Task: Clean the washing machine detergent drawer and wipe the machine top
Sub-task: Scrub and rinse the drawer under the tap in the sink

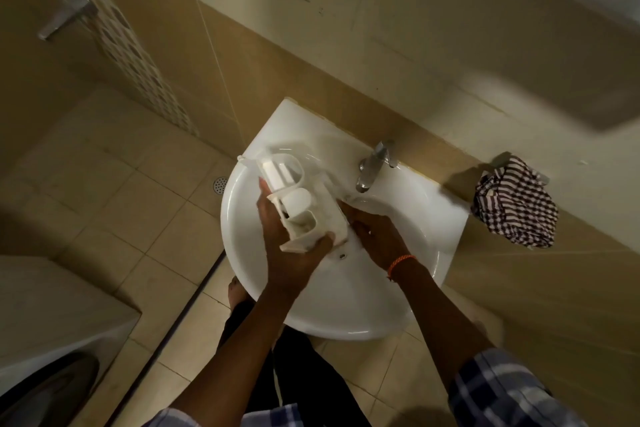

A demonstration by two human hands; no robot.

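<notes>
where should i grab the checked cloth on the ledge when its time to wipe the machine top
Take the checked cloth at its bunched upper part, coming from above with the right hand, which is nearer. It lies crumpled on the ledge beside the sink, with one end drooping over the edge, so the heaped folds probably give the fingers more to close on than that hanging end.
</notes>
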